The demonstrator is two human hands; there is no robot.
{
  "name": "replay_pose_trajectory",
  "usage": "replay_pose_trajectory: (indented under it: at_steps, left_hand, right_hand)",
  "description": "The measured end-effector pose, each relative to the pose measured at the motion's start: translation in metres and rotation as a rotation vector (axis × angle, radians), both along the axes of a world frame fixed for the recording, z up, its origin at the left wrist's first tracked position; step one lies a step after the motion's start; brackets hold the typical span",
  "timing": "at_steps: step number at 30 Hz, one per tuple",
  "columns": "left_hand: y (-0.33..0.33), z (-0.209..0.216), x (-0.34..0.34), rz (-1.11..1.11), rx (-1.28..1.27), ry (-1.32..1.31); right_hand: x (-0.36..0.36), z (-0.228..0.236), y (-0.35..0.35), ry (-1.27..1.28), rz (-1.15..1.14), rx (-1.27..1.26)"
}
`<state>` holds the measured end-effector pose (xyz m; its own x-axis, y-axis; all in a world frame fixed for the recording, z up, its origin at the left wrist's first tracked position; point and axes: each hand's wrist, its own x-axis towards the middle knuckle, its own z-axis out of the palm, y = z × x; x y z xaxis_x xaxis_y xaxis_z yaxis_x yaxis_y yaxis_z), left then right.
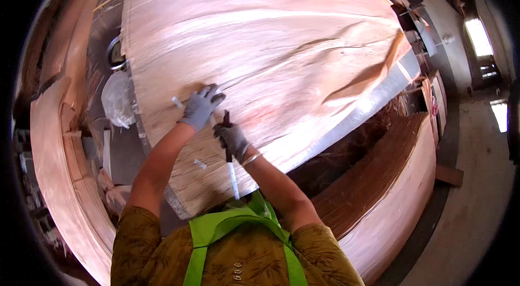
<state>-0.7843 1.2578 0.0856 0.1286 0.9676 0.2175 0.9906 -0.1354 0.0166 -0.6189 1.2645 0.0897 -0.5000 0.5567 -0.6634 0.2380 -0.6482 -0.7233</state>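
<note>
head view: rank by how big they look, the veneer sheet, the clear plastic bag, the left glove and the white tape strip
1. veneer sheet
2. clear plastic bag
3. left glove
4. white tape strip

This is a veneer or plywood workshop, an industrial shed rather than a home. A wide sheet of thin, pale pink wood veneer (260,42) covers the work table (374,103), whose metal edge shows along the right side. Tall stacks of veneer sheets (395,199) stand just beside the table at right and left, above a bare concrete floor (476,199), with daylight from windows (479,37) in the far wall
</note>
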Motion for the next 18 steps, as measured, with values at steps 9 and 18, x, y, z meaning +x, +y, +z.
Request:
replay_pose_trajectory:
  at_steps: [9,18]
  left_hand:
    - [0.005,-0.008,0.007,0.017,-0.099,0.069]
    - [0.043,0.009,0.078,0.208,-0.314,0.232]
  right_hand:
    - [0.228,0.075,0.004,0.093,-0.396,-0.042]
    - [0.576,0.055,-0.012,0.001,-1.077,0.277]
